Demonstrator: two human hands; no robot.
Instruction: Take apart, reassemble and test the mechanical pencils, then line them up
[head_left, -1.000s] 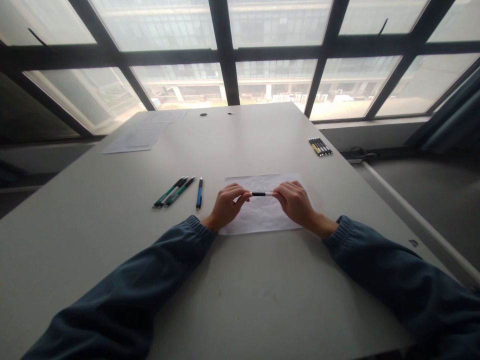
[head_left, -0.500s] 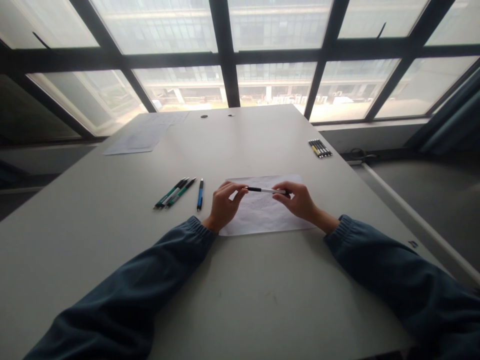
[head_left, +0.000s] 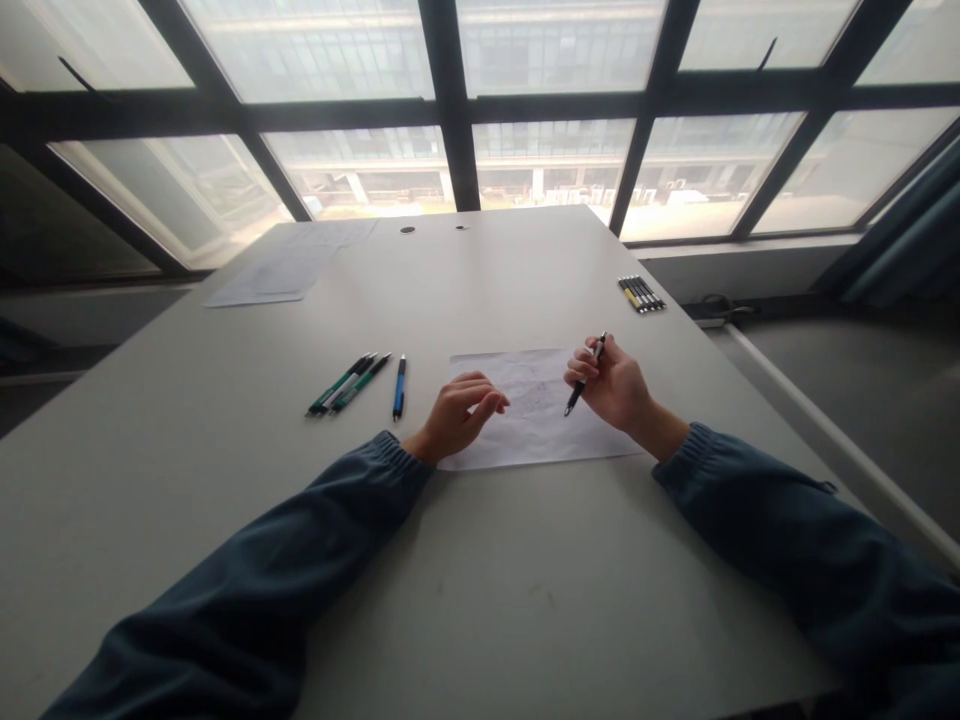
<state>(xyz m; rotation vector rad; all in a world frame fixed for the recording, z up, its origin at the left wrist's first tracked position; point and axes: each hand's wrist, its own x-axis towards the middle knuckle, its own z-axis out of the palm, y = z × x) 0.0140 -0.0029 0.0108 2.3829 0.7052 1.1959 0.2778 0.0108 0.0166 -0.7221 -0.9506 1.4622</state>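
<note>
The right hand [head_left: 619,388] was closed around a black-and-white pen [head_left: 575,397], tilted over the right part of the paper [head_left: 517,445]. The left hand [head_left: 456,412], fingers curled with no object showing, was over the paper's left part; whether its fingertips met was unclear. A loose grip could have dropped the pen, and a leftward swing could have rolled the nearby blue pen [head_left: 399,388] across the desk [head_left: 487,560].
</note>
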